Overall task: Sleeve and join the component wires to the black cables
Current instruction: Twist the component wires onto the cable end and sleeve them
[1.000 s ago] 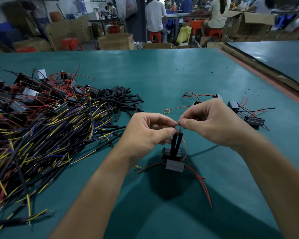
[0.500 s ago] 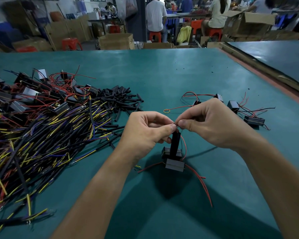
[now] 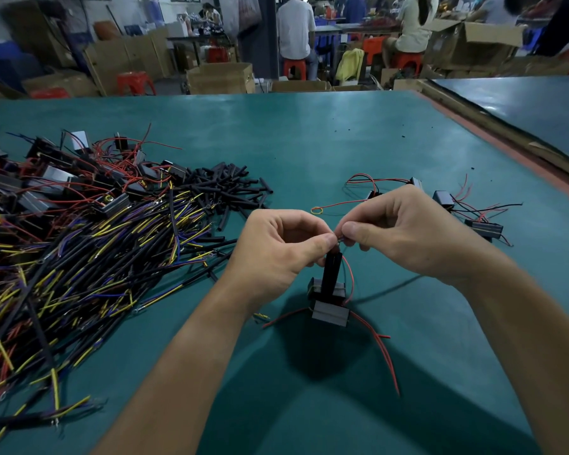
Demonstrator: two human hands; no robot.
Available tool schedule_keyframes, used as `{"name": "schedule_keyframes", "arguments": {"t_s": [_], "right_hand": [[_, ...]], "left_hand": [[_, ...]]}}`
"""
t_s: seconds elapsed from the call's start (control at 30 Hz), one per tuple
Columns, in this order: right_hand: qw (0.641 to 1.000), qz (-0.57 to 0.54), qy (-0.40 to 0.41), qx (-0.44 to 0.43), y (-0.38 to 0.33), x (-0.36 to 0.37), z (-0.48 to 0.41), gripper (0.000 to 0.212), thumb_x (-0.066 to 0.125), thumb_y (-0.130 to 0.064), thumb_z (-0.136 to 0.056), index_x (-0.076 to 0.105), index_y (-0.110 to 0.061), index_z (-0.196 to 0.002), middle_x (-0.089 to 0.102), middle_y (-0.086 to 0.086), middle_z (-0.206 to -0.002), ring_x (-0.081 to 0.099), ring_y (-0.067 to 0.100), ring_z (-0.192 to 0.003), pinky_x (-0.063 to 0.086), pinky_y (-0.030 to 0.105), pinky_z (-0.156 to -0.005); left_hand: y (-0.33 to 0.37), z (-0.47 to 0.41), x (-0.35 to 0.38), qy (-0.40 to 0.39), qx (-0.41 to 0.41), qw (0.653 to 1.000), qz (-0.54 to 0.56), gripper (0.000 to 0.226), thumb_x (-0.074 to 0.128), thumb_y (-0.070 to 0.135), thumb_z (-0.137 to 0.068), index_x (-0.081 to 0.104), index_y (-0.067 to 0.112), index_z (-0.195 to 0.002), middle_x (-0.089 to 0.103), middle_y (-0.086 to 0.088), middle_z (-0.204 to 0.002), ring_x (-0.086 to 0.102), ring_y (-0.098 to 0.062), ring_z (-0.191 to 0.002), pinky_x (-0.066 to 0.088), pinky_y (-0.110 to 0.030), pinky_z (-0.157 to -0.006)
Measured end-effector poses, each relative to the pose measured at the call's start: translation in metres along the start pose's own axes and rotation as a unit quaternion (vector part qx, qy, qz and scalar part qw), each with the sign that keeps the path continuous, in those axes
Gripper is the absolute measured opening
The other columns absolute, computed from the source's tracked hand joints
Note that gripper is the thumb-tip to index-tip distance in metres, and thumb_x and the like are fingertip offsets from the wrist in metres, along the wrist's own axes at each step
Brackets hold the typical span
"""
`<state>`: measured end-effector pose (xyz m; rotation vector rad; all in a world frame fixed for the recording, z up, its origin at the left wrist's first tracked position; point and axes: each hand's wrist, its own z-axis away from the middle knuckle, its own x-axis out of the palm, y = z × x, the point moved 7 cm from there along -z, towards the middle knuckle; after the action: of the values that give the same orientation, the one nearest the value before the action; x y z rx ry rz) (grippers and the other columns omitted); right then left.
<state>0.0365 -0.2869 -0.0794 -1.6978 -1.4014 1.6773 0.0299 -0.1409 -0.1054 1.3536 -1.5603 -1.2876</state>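
Nearest, the component [image 3: 329, 311] is sitting under the hands, with black sleeves [image 3: 331, 269] rising from it. Left hand [image 3: 276, 251] and right hand [image 3: 404, 234] are each pinching the wire ends where the fingertips meet. Twisting them tight and straight should be helping the sleeve slide over. Farther left, the black cables [image 3: 96, 264] are lying heaped.

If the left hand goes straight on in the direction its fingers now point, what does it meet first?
Most likely the fingers of the right hand: the left hand points at them, almost touching, both pinching wire ends above the black sleeves.
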Motion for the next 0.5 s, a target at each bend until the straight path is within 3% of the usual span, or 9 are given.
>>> {"name": "schedule_keyframes", "arguments": {"t_s": [0.1,0.2,0.37,0.43,0.5], "right_hand": [[1.0,0.01,0.004,0.008,0.0001,0.0025,-0.0015,0.022,0.063,-0.011,-0.092,0.077,-0.016,-0.076,0.067,0.025,-0.076,0.049,0.021,-0.064,0.045,0.05,-0.06],[1.0,0.016,0.008,0.012,0.0013,0.0037,-0.0016,0.022,0.063,-0.012,-0.092,0.075,-0.016,-0.074,0.063,0.027,-0.072,0.045,0.02,-0.06,0.038,0.043,-0.056],[0.999,0.038,0.005,0.007,0.0029,0.0047,-0.0001,0.019,0.067,-0.012,-0.087,0.074,-0.017,-0.07,0.054,0.0,-0.051,0.04,0.008,-0.048,0.033,0.021,-0.046],[0.998,0.069,0.015,0.004,0.0037,0.0048,-0.0005,0.02,0.067,-0.013,-0.087,0.073,-0.02,-0.069,0.055,-0.003,-0.051,0.04,0.006,-0.046,0.033,0.02,-0.046],[0.995,0.095,0.022,0.002,0.0043,0.0058,-0.0008,0.021,0.067,-0.016,-0.087,0.073,-0.024,-0.069,0.058,-0.004,-0.052,0.042,0.006,-0.046,0.035,0.021,-0.047]], "left_hand": [[0.0013,0.0,0.0018,-0.012,0.011,1.0,-0.014,0.017,0.069,-0.005,-0.084,0.071,0.008,-0.073,0.069,0.002,-0.063,0.059,-0.01,-0.055,0.047,-0.017,-0.056],[0.0016,-0.0004,0.003,-0.017,0.016,1.0,-0.019,0.018,0.069,-0.007,-0.084,0.07,0.007,-0.074,0.068,0.005,-0.062,0.059,-0.007,-0.053,0.048,-0.016,-0.056],[0.0007,-0.0011,0.0008,-0.001,0.027,0.998,-0.065,0.014,0.069,-0.004,-0.084,0.07,0.006,-0.074,0.069,0.0,-0.063,0.063,-0.013,-0.054,0.052,-0.024,-0.055],[0.0015,-0.0001,0.0004,0.014,0.041,0.993,-0.108,0.01,0.071,0.002,-0.081,0.072,0.008,-0.074,0.07,-0.003,-0.064,0.064,-0.019,-0.054,0.054,-0.03,-0.056],[0.0045,0.002,-0.0003,0.039,0.069,0.982,-0.17,0.009,0.072,0.008,-0.078,0.073,0.012,-0.07,0.067,0.003,-0.06,0.059,-0.012,-0.05,0.047,-0.023,-0.052]]}}
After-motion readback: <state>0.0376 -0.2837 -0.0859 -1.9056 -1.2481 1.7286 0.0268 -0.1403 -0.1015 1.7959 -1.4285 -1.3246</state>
